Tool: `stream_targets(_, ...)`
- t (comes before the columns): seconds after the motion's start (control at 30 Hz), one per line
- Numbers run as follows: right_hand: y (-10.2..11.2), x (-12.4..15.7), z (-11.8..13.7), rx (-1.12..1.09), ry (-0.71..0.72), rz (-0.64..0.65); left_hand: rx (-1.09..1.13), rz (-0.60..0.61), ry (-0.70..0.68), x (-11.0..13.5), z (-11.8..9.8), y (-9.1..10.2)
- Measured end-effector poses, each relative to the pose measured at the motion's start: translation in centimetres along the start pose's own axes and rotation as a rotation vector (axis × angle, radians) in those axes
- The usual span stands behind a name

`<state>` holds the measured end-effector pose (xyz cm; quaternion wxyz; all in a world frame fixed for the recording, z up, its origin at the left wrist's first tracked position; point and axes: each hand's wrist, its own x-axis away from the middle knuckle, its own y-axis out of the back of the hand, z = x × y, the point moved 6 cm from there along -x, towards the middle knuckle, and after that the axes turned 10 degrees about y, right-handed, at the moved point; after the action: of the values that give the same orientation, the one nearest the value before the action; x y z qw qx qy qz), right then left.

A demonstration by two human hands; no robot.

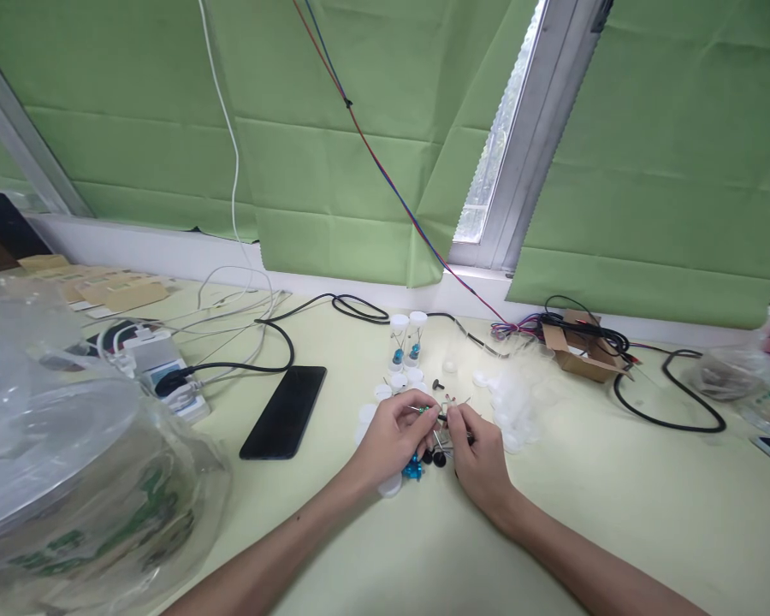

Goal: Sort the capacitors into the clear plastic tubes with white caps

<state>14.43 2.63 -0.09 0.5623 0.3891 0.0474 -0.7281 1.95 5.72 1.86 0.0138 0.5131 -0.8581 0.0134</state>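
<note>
My left hand (pixel 394 435) and my right hand (pixel 482 458) meet over a cluster of small parts on the table. Thumb and fingers are pinched on both sides, with a small dark piece (pixel 442 417) showing between the fingertips. Its kind is too small to make out, and the fingers cover much of it. Beneath the hands lie black round pieces (pixel 440 459) and a blue part (pixel 413 467). Just behind them stand two clear vials with white caps (pixel 417 319), blue pieces inside. A small black-headed part (pixel 437 385) lies near the left fingertips.
Translucent white caps (pixel 513 411) are heaped to the right. On the left are a black phone (pixel 283 413), a power strip (pixel 167 372) with cables and a large plastic-wrapped container (pixel 83 479). A cardboard box (pixel 583 355) with wires stands at the back right.
</note>
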Motion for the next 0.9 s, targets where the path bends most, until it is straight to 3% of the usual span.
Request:
stream_targets(0.23,0.1,-0.1,0.2,0.003,0.004,0.002,0.005,-0.045,-0.008,0.1,-0.2,0.1)
stream_targets(0.47,0.0,-0.3,1.5,-0.107,0.141,0.009,-0.018,-0.060,-0.046,-0.2,0.2,0.7)
stream_targets(0.9,-0.1,-0.2,0.2,-0.019,0.103,0.019,-0.115,-0.017,-0.064,0.4,-0.4,-0.3)
